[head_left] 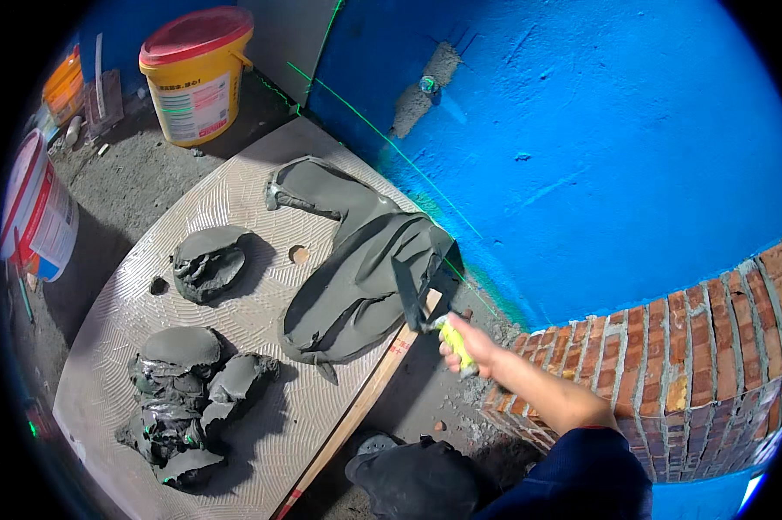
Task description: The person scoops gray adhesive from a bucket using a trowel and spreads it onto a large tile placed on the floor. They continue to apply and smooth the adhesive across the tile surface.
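Note:
My right hand (475, 345) is closed round the yellow-green handle of a trowel (406, 293). The trowel's dark blade is at the right end of a large spread heap of grey mortar (356, 282); whether it touches the mortar I cannot tell. Under the mortar is a large pale tile or board (300, 416) with combed ridges and a round hole. Two separate lumps of mortar, a small lump (207, 267) and a bigger, ragged lump (170, 394), sit further left on it. No part of my left hand shows.
A blue wall (599, 165) with a pipe fitting (429, 84) rises at the back right, above a low brick wall (668, 355). A yellow bucket (196, 87) with a red lid and a white-and-red bucket (44, 212) stand at left. Green laser lines cross the scene.

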Available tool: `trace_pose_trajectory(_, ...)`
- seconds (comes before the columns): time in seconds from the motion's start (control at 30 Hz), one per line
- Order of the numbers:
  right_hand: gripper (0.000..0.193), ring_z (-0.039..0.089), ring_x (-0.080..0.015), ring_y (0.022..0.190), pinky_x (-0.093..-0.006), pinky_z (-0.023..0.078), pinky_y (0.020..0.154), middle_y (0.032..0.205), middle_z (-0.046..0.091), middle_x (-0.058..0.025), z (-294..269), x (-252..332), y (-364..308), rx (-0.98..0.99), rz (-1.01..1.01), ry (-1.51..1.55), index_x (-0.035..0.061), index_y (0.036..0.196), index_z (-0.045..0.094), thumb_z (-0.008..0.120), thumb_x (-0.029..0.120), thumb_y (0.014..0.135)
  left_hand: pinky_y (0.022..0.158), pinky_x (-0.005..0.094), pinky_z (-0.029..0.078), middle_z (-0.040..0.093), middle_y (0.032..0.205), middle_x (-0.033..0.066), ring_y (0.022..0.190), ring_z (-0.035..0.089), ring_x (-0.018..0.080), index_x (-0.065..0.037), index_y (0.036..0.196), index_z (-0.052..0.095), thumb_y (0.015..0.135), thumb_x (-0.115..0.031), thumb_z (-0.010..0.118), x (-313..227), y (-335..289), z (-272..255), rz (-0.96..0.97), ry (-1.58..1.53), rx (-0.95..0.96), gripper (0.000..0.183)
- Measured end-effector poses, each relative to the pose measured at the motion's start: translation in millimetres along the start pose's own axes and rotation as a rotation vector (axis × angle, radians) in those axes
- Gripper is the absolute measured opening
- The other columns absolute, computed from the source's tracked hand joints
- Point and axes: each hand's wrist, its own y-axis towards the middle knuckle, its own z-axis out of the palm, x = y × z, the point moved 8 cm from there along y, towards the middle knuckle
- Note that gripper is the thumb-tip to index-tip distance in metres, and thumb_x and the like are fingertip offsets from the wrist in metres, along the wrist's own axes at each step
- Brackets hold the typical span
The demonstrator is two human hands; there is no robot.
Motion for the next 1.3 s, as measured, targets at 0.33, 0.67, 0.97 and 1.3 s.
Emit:
trace_pose_trajectory(0.33,0.036,0.062,-0.0503,0.083,-0.0539,0.052,0.072,0.087,0.064,-0.0302,93.5,-2.2,-60.2,-0.046,-0.845,-1.510,0.0025,0.105,0.057,0.059,0.036,0.091,0.112,0.0516,0.028,0.046,0.144,0.0205,0.136,0.038,0.0394,-0.002,0.141,0.044,0.089,-0.027,0.053,59.2,-21.3,31.5,-0.389,-0.283,0.345,0.059)
trace_pose_trajectory(0.67,0.033,0.054,-0.0251,0.045,-0.0381,0.041,0.039,0.066,0.059,-0.0096,-65.3,39.1,6.5,-0.161,-0.537,-0.385,0.0087,0.099,0.056,0.051,0.041,0.097,0.112,0.0523,0.027,0.045,0.141,0.0260,0.136,0.036,0.0417,0.002,0.137,0.045,0.086,-0.023,0.056,51.8,3.9,24.0,-0.363,-0.240,0.174,0.058)
trace_pose_trajectory(0.97,0.044,0.051,-0.0137,0.051,-0.0294,0.043,0.044,0.072,0.053,-0.0034,24.1,46.0,-38.6,-0.192,-0.359,-0.162,0.0067,0.105,0.051,0.046,0.050,0.101,0.102,0.0465,0.042,0.057,0.130,0.0214,0.120,0.053,0.0389,0.001,0.127,0.056,0.096,-0.024,0.054,76.5,-31.6,51.5,-0.149,-0.150,0.097,0.041)
trace_pose_trajectory(1.3,0.025,0.063,-0.0127,0.068,-0.0286,0.051,0.065,0.079,0.065,-0.0043,-8.3,33.7,-17.8,-0.318,-0.853,-0.220,0.0051,0.092,0.061,0.076,0.025,0.086,0.102,0.0445,0.041,0.065,0.120,0.0052,0.106,0.061,0.0314,-0.019,0.123,0.068,0.099,-0.047,0.046,64.4,-22.8,44.7,0.600,0.951,-0.063,0.043)
